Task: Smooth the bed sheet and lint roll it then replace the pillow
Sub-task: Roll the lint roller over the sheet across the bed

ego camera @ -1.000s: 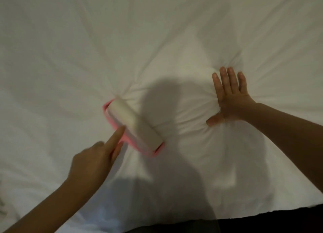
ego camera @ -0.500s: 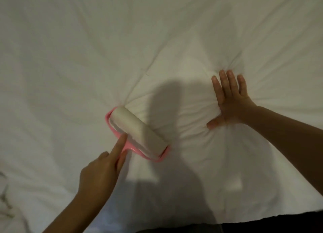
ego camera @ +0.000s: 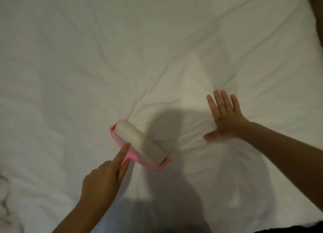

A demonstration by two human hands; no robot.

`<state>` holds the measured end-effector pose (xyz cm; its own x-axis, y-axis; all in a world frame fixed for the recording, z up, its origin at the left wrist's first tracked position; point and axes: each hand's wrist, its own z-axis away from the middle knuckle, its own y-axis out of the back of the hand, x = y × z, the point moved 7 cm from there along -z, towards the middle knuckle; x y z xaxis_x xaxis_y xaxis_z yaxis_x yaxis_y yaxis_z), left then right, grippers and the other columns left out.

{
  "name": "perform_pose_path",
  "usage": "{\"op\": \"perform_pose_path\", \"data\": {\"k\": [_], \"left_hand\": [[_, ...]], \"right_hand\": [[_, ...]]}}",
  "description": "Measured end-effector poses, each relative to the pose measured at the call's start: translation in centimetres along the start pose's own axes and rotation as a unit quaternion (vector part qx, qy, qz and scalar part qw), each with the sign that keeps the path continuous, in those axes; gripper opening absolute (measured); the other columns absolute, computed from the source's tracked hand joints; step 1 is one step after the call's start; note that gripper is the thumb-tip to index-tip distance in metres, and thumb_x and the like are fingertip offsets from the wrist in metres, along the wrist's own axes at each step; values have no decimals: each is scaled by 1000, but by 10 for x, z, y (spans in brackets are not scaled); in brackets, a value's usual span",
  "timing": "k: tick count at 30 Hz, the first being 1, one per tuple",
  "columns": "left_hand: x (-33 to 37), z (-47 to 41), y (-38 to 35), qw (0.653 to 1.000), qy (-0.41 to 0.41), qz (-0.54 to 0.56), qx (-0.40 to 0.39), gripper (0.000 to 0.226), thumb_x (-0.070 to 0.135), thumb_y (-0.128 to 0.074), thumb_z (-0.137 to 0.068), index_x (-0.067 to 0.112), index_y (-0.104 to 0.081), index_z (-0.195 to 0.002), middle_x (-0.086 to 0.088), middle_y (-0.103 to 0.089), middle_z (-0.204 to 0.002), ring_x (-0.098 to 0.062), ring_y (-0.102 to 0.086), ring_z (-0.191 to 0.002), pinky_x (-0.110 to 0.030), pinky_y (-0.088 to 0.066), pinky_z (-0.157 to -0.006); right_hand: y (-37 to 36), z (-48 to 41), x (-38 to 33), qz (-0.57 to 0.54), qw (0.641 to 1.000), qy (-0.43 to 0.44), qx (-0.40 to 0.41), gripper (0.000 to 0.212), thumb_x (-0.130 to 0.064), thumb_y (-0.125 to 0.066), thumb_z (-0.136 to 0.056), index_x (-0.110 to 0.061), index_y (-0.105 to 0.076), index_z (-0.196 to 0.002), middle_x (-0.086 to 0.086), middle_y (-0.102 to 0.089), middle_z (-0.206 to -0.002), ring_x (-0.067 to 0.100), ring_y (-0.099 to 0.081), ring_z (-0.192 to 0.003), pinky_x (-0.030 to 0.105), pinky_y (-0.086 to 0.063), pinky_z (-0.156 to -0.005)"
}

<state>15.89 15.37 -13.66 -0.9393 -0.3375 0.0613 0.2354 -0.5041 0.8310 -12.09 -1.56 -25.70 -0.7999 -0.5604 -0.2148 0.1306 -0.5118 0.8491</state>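
While the right hand (ego camera: pixel 225 121) presses flat, fingers straight, on the white bed sheet (ego camera: pixel 87 58), the left hand (ego camera: pixel 103 178) grips the pink lint roller (ego camera: pixel 139 144) just left of it, index finger extended.

No legible text or markings anywhere.

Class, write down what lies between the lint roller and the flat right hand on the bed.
In the head view, nothing but bed sheet lies between the lint roller and the right hand: creased white cloth, partly in shadow.
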Motion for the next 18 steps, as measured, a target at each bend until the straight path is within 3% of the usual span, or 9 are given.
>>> {"op": "perform_pose_path", "data": {"k": [1,2,4,6,8,11,14,18], "left_hand": [[-2,1,12,1000,14,-15,-5,55,58,-18,-93,45,-1,-144,0,-55,-78,-29,-64,-82,-30,-37,-62],[-2,0,25,1000,14,-22,9,55,52,-26,-93,45,-4,-144,-3,-58,-78,-31,-64,-82,-31,-37,-62],[2,-2,46,997,9,10,80,55,44,-34,-92,40,-18,-144,-12,-65,-75,-37,-64,-74,-33,-35,-59],[7,-18,45,994,29,26,106,52,42,-32,-94,38,-24,-145,-13,-65,-75,-37,-62,-69,-31,-32,-58],[17,-47,26,994,57,35,83,51,41,-26,-97,38,-17,-148,-13,-65,-85,-35,-62,-77,-31,-33,-61],[44,-105,19,986,55,83,136,53,39,-25,-99,34,-11,-149,-17,-65,-96,-36,-61,-85,-36,-40,-69],[81,-162,42,973,38,114,197,53,44,-23,-98,30,-18,-149,-19,-65,-96,-39,-61,-88,-43,-46,-75],[90,-162,39,981,47,124,145,52,40,-26,-100,32,-14,-149,-18,-64,-102,-40,-61,-91,-44,-46,-77]], "right_hand": [[9,1,1,5,999,23,34,118,-91,-10,-69,-6,-9,-151,29,-13,-152,42,-21,-140,40,9,-110],[18,0,3,1,998,41,40,107,-84,-6,-78,-4,-29,-145,31,-39,-142,46,-45,-126,43,-10,-107],[52,-12,20,29,989,86,116,79,-68,-13,-93,-7,-42,-135,28,-56,-125,45,-58,-109,45,-25,-95],[96,-38,29,46,968,59,241,63,-53,-26,-97,-8,-45,-136,25,-52,-131,43,-52,-117,45,-25,-98],[121,-69,29,-16,955,-59,291,61,-45,-25,-96,-8,-42,-141,23,-43,-142,40,-39,-132,45,-20,-107],[94,-106,8,-54,954,-162,246,67,-47,-12,-94,-12,-27,-150,17,-24,-155,35,-19,-143,44,-6,-115],[69,-114,0,-18,950,-166,264,60,-41,-26,-97,-10,-30,-148,20,-29,-152,39,-28,-139,50,-16,-114],[68,-115,8,-40,940,-169,293,59,-35,-26,-95,-13,-25,-150,17,-23,-155,36,-22,-142,48,-9,-115]]}}
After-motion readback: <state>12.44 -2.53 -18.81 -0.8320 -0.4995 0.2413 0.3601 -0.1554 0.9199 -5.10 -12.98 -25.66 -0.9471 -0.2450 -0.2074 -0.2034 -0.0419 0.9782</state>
